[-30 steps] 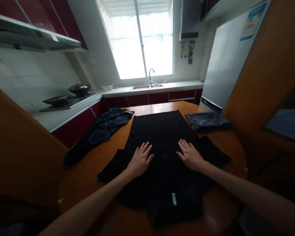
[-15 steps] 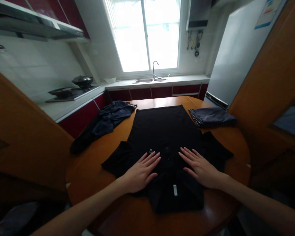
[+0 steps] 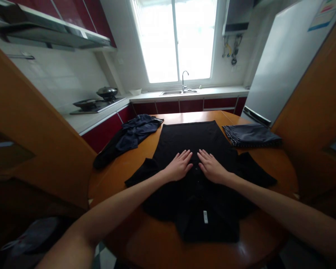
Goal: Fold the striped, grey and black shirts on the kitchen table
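A black polo shirt [image 3: 190, 138] lies spread out face up on the round wooden table [image 3: 145, 246], its collar towards me and its hem at the far side. A small white label [image 3: 205, 217] shows inside the collar. My left hand [image 3: 180, 165] rests flat on the shirt's chest, left of the button placket, with its fingers stretched out. On the other side of the placket, my right hand [image 3: 211, 166] lies flat too, fingers extended. Both hands are close together, apart by a narrow strip of cloth, and neither grips the fabric.
Crumpled dark clothes [image 3: 137, 130] lie at the table's left edge. Folded dark trousers or similar cloth [image 3: 252, 135] sit at the far right. Beyond are a counter with a sink [image 3: 182, 92], a stove with pans [image 3: 85, 104], and a fridge [image 3: 282, 63] to the right.
Both hands have slid forward over the shirt, away from the collar, and come closer together. The shirt stays spread out. The whole view has shifted slightly.
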`<action>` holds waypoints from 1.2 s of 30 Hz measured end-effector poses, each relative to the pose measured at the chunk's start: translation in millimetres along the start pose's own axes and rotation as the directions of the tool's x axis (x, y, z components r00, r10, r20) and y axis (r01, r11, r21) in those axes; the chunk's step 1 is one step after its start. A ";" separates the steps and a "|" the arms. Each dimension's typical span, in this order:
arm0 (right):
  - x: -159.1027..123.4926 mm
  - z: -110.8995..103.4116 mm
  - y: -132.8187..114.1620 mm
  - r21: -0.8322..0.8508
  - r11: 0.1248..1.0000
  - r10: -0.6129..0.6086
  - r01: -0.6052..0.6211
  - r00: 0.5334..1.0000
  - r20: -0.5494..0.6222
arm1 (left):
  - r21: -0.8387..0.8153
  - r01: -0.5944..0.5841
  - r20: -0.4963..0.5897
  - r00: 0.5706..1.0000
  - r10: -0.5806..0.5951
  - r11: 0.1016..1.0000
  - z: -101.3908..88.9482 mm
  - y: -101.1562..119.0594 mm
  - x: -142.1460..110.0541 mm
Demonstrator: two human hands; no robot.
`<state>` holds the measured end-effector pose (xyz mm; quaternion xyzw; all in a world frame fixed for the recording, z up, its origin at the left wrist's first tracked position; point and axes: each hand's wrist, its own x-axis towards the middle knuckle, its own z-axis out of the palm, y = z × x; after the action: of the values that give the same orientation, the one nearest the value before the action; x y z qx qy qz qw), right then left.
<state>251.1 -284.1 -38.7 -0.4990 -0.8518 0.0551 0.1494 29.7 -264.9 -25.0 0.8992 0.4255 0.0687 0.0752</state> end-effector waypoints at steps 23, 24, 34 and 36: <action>206.6 9.8 185.5 -0.118 0.965 0.246 -0.234 0.964 0.104 | 0.110 0.249 0.029 0.967 -0.253 0.962 -16.4 -195.6 165.9; 211.1 4.3 200.1 -0.128 0.950 0.297 -0.284 0.950 0.093 | 0.116 0.308 0.013 0.950 -0.311 0.944 -24.0 -211.8 165.4; 286.9 27.8 166.8 -0.122 0.982 0.150 -0.142 0.987 0.065 | 0.102 0.195 -0.020 0.981 -0.194 0.975 9.4 -155.6 246.7; 289.0 34.1 169.4 -0.105 0.987 0.131 -0.121 0.986 0.099 | 0.084 0.195 0.001 0.981 -0.196 0.977 13.7 -158.9 252.0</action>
<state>249.6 52.2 -54.5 -0.5551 -0.8269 0.0484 0.0756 70.7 29.0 -54.1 0.8557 0.5140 0.0389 0.0458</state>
